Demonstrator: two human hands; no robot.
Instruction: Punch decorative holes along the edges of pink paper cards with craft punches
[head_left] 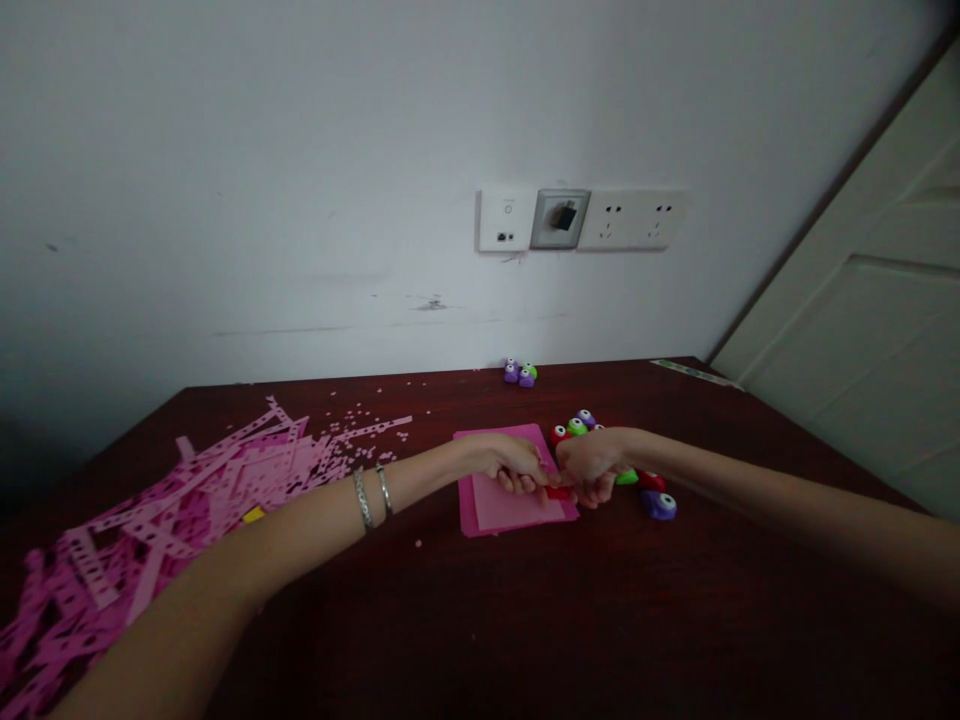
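L arm [225, 590] cut off btm-left, both hands [517, 463] [591, 466] gripping red pc [557, 493] — mostly hidden, pink sheets [495, 512] below

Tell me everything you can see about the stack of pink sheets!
The pink sheets look like thin paper, stacked flat but unevenly on the dark reddish table. A paler sheet lies over brighter ones. The left hand covers part of them, and a small red thing is by their right edge. I can't count the sheets.
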